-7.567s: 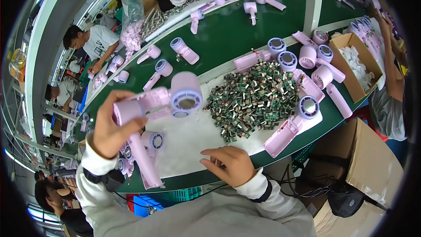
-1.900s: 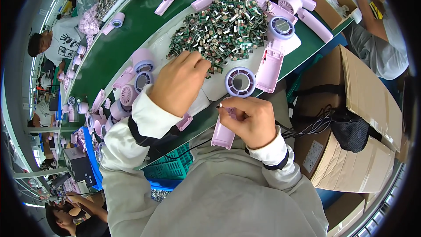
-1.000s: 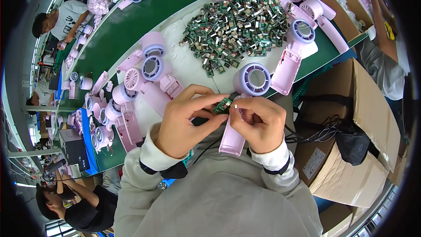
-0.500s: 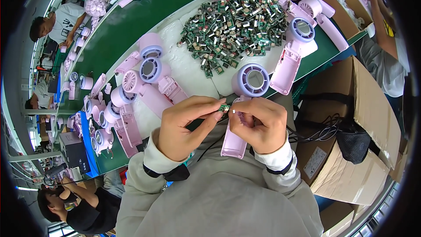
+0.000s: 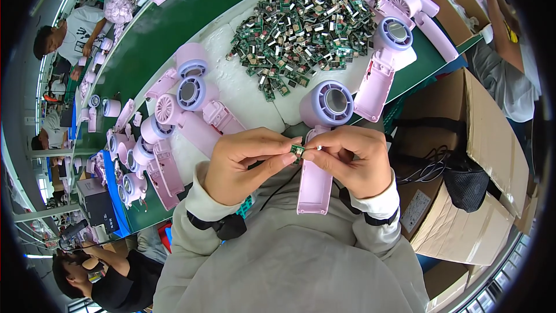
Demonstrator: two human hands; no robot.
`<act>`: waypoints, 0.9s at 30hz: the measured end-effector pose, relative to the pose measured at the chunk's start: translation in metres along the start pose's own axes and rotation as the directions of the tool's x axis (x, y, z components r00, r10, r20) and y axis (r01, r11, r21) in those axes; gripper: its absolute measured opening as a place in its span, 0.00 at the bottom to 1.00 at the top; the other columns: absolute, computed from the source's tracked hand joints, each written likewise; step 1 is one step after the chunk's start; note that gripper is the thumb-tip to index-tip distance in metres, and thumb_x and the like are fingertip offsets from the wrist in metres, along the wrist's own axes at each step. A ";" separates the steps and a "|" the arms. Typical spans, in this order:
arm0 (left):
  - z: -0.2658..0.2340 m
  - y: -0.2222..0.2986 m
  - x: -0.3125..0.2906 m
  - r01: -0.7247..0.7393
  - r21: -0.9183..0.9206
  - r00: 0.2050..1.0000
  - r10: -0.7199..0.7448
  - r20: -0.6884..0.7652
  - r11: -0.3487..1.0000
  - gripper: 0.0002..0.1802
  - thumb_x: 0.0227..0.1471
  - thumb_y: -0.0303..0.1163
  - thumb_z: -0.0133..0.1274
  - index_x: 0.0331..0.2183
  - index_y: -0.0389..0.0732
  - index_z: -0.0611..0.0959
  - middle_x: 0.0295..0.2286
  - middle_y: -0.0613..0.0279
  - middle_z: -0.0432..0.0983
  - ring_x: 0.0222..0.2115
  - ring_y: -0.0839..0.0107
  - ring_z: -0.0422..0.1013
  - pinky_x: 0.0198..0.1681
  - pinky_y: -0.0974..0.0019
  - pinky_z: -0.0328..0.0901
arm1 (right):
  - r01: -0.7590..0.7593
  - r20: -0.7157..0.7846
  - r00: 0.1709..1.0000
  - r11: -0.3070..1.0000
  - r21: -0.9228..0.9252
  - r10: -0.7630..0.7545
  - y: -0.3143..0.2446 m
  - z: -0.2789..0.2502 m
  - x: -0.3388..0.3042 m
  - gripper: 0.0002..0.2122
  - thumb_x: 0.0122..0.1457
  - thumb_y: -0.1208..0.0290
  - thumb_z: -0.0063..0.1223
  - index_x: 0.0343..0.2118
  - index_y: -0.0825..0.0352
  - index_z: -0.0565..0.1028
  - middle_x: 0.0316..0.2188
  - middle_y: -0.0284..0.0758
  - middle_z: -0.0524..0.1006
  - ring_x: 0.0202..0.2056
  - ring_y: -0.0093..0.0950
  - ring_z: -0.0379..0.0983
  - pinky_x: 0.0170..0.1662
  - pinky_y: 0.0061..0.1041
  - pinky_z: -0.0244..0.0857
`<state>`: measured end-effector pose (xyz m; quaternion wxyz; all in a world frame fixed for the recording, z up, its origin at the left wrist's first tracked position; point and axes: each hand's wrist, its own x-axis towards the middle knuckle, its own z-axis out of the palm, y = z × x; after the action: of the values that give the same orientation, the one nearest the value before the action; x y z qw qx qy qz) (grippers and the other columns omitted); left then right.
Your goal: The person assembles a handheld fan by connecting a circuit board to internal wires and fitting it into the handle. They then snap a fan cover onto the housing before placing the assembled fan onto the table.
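My left hand point(image 5: 243, 165) pinches a small green circuit board point(image 5: 297, 150) between thumb and forefinger. My right hand point(image 5: 360, 162) meets it from the other side, thumb and forefinger closed around a small white connector point(image 5: 319, 148); its wire is too fine to follow. Below both hands lies a pink handheld fan point(image 5: 314, 188) with its hollow handle shell opened toward me. Its round lilac head point(image 5: 328, 103) points away from me, and my fingers cover the upper part of the handle.
A large heap of circuit boards point(image 5: 304, 32) lies on the white sheet point(image 5: 263, 113). Pink fans and shells point(image 5: 197, 93) crowd the left side, with another open fan point(image 5: 375, 84) at right. Cardboard boxes point(image 5: 489, 145) stand to the right. Co-workers sit around the table.
My right hand has uncurled its fingers and brought thumb and forefinger up to the board. The left hand still holds the board. The view has shifted slightly.
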<state>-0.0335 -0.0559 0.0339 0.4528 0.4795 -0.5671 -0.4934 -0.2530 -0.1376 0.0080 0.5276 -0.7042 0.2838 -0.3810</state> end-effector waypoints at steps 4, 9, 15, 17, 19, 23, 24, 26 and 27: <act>0.007 0.000 -0.003 -0.005 0.036 0.998 0.008 -0.062 0.999 0.15 0.56 0.13 0.57 0.46 0.30 0.83 0.45 0.46 0.80 0.43 0.65 0.78 0.47 0.67 0.73 | -0.003 -0.017 1.000 1.000 -0.009 0.003 -0.001 0.002 -0.002 0.07 0.52 0.80 0.68 0.35 0.68 0.85 0.19 0.28 0.76 0.18 0.13 0.64 0.21 0.16 0.56; 0.017 0.002 -0.005 -0.038 0.014 0.971 0.041 -0.237 0.999 0.16 0.59 0.16 0.56 0.49 0.30 0.81 0.46 0.49 0.79 0.45 0.68 0.78 0.49 0.70 0.73 | 0.022 -0.138 0.990 0.999 0.027 -0.018 -0.007 0.018 -0.005 0.08 0.52 0.80 0.68 0.36 0.67 0.85 0.26 0.31 0.80 0.21 0.16 0.68 0.24 0.17 0.61; 0.027 -0.003 -0.011 -0.022 -0.038 0.958 0.010 -0.288 0.999 0.16 0.59 0.17 0.56 0.50 0.29 0.81 0.46 0.49 0.79 0.45 0.68 0.78 0.49 0.70 0.74 | 0.246 -0.088 0.961 0.957 -0.156 -0.261 -0.007 0.012 -0.001 0.10 0.51 0.81 0.67 0.37 0.65 0.86 0.31 0.33 0.81 0.25 0.19 0.72 0.28 0.19 0.66; 0.029 -0.003 -0.012 -0.033 -0.035 0.946 0.020 -0.325 0.999 0.15 0.59 0.17 0.55 0.49 0.29 0.81 0.46 0.49 0.79 0.45 0.68 0.78 0.49 0.70 0.74 | 0.178 -0.088 0.978 0.976 -0.124 -0.189 -0.011 0.013 -0.003 0.11 0.50 0.82 0.68 0.37 0.65 0.86 0.30 0.32 0.81 0.26 0.20 0.73 0.29 0.19 0.67; 0.029 -0.003 -0.012 -0.027 -0.019 0.946 0.019 -0.323 0.999 0.15 0.59 0.17 0.56 0.49 0.29 0.81 0.46 0.49 0.79 0.45 0.67 0.78 0.48 0.70 0.74 | 0.142 -0.088 0.984 0.984 -0.107 -0.152 -0.014 0.012 -0.005 0.11 0.50 0.82 0.68 0.37 0.65 0.86 0.30 0.32 0.80 0.27 0.20 0.73 0.29 0.19 0.67; 0.032 0.001 -0.011 -0.013 0.077 0.948 0.037 -0.317 0.997 0.15 0.59 0.16 0.55 0.49 0.29 0.81 0.45 0.48 0.80 0.44 0.67 0.78 0.47 0.69 0.75 | -0.002 -0.061 0.998 1.000 -0.021 0.001 -0.016 0.007 -0.008 0.11 0.49 0.81 0.69 0.37 0.65 0.86 0.29 0.32 0.80 0.27 0.20 0.73 0.29 0.19 0.67; 0.033 0.003 -0.013 -0.015 0.139 0.948 0.058 -0.311 0.990 0.15 0.59 0.15 0.55 0.49 0.29 0.82 0.45 0.48 0.80 0.44 0.66 0.78 0.46 0.68 0.74 | 0.015 -0.106 0.994 0.996 -0.088 -0.025 -0.017 0.009 -0.009 0.11 0.48 0.81 0.70 0.36 0.65 0.86 0.29 0.32 0.80 0.27 0.21 0.73 0.30 0.20 0.68; 0.034 0.005 -0.014 -0.016 0.198 0.951 0.076 -0.299 0.980 0.16 0.58 0.15 0.55 0.49 0.30 0.82 0.44 0.47 0.80 0.43 0.65 0.78 0.46 0.68 0.74 | 0.037 -0.189 0.979 0.974 -0.221 -0.080 -0.018 0.010 -0.011 0.11 0.48 0.81 0.70 0.36 0.65 0.86 0.30 0.33 0.80 0.28 0.23 0.74 0.30 0.22 0.68; 0.034 0.007 -0.014 -0.008 0.241 0.951 0.082 -0.299 0.971 0.16 0.58 0.15 0.55 0.49 0.30 0.82 0.44 0.48 0.80 0.43 0.66 0.79 0.46 0.68 0.74 | 0.032 -0.195 0.978 0.975 -0.222 -0.076 -0.017 0.010 -0.011 0.11 0.48 0.81 0.70 0.36 0.65 0.86 0.30 0.33 0.80 0.28 0.23 0.74 0.30 0.22 0.68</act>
<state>-0.0660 -0.0375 0.0364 0.4862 0.5875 -0.5556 -0.3314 -0.2507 -0.1185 0.0202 0.4052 -0.7229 0.3565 -0.4315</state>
